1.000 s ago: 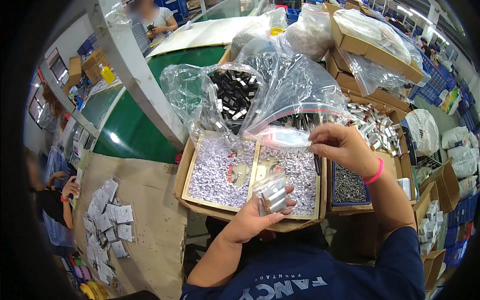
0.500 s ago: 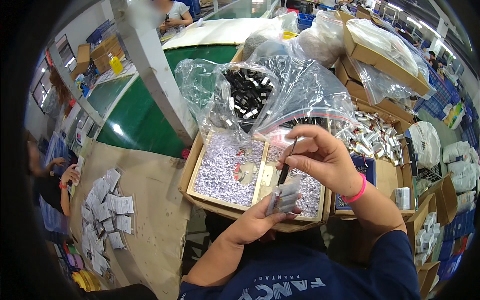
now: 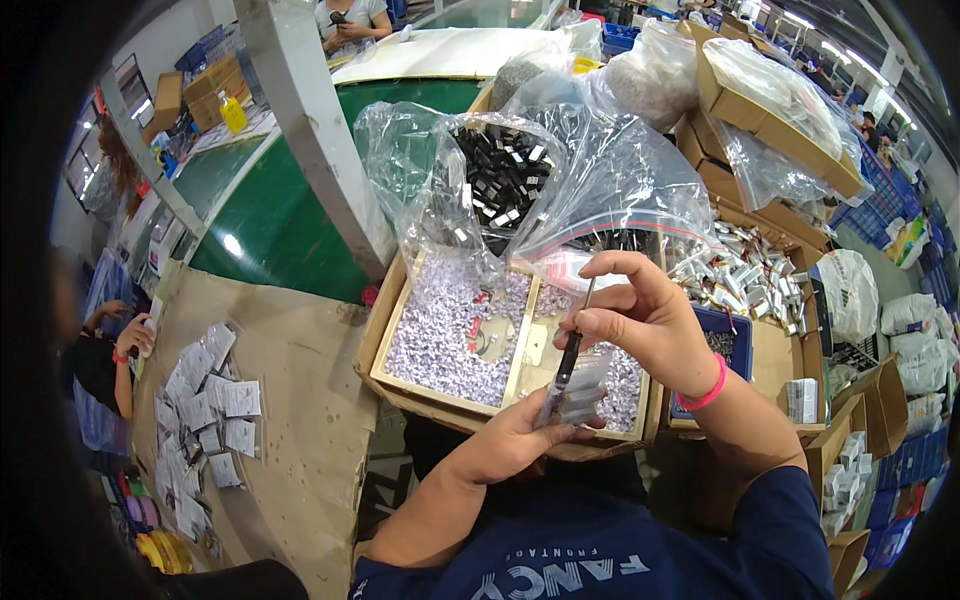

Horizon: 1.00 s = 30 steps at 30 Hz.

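My left hand (image 3: 515,435) grips a small clear plastic bag (image 3: 582,388) over the front edge of a divided wooden tray. Several small items lie inside the bag, too blurred by the plastic to name. Between thumb and fingers, my right hand (image 3: 640,318) pinches a slim black screwdriver-like tool (image 3: 570,358) with a thin shaft at its upper end. The tool's lower end overlaps the bag's opening; whether it is fully inside I cannot tell. White small parts fill much of the wooden tray (image 3: 517,355) beneath both hands.
Behind the tray, an open plastic bag holds black parts (image 3: 503,175). To the right stand a blue bin (image 3: 738,345) and a box of silvery-white pieces (image 3: 745,275). Filled packets (image 3: 205,405) are heaped on the brown-covered table at left. A metal post (image 3: 315,140) rises behind it; a co-worker's hand (image 3: 137,335) is at far left.
The black tool sits a little lower and further into line with the bag, and more of its length shows. My hands stay close together. The view has shifted slightly.
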Motion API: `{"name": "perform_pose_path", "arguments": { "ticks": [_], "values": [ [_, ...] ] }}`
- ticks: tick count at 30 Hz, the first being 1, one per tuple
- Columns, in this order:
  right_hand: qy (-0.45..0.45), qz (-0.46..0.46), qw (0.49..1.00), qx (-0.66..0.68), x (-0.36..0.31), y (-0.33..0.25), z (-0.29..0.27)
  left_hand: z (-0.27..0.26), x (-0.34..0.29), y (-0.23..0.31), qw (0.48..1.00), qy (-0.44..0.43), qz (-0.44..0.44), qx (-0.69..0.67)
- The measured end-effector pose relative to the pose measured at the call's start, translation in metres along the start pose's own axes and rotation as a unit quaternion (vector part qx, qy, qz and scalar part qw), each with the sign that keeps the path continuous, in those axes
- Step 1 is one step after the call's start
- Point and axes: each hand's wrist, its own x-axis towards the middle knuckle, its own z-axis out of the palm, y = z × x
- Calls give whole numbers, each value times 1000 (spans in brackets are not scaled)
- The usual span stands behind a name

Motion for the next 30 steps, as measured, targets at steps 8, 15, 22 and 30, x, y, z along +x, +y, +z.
{"name": "perform_pose_path", "arguments": {
  "ticks": [8, 15, 22, 30],
  "values": [
    [12, 9, 998, -61, -6, 13, 1, -2, 3, -4, 1000, 5, 8, 23],
    [14, 13, 993, -114, -14, 28, 8, -1, 4, 0, 1000, 20, -14, -8],
    [-23, -147, 924, -353, -3, 24, 7, -4, -1, 0, 998, 45, 4, 34],
    [-233, -271, 823, -441, 39, 4, 15, -12, -10, -2, 993, 106, 20, 53]
  ]
}}
